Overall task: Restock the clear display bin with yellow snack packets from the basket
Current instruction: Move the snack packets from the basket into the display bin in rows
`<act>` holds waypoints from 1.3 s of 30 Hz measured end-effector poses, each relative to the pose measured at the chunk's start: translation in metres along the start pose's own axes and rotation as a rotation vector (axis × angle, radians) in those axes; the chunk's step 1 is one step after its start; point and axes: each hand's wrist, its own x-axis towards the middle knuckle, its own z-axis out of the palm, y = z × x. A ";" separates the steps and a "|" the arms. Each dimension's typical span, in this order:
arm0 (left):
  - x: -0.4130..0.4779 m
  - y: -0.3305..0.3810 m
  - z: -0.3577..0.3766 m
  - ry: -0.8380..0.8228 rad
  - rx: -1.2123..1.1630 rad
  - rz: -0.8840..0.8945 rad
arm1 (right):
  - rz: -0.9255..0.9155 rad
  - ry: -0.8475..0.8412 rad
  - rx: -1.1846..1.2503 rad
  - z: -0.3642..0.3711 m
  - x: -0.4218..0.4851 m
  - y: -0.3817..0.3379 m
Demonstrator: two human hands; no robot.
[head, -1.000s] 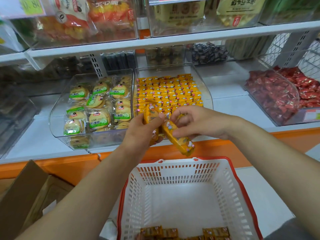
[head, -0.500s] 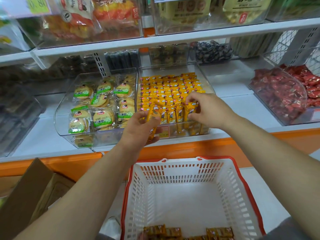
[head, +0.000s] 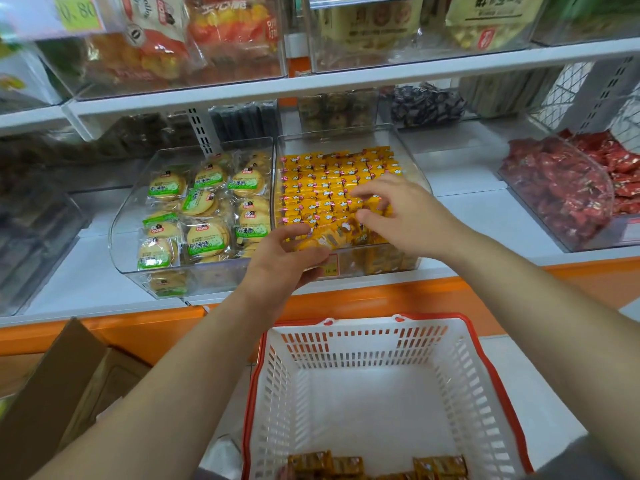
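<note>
While the left hand (head: 284,263) is gripping shiny yellow packets (head: 329,176), the right hand (head: 408,218) is touching their neat rows, fingers loose.

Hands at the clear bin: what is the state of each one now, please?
Left hand: grips small yellow snack packets at the front of the clear plastic bin.
Right hand: open, touching packets in the bin.

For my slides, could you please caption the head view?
Left hand and right hand arrange yellow snack packets in clear display bin above basket.
</note>
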 end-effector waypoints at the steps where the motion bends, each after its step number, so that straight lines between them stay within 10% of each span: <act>1: 0.000 0.000 0.000 0.005 0.006 0.004 | -0.007 -0.016 0.122 0.002 -0.002 -0.006; 7: 0.003 0.001 0.002 0.067 0.070 0.091 | 0.011 -0.302 0.313 0.013 -0.016 -0.017; 14: 0.001 0.000 0.014 0.027 0.195 0.172 | 0.087 -0.045 0.596 0.005 -0.008 -0.025; 21: 0.018 -0.012 0.007 0.101 0.741 0.412 | 0.032 0.242 0.334 -0.006 0.000 -0.011; 26: 0.024 -0.030 0.004 0.088 1.289 0.532 | 0.011 0.134 0.037 0.001 -0.001 0.005; 39: 0.022 -0.035 0.004 0.094 1.321 0.596 | -0.003 -0.126 -0.254 0.013 -0.017 0.008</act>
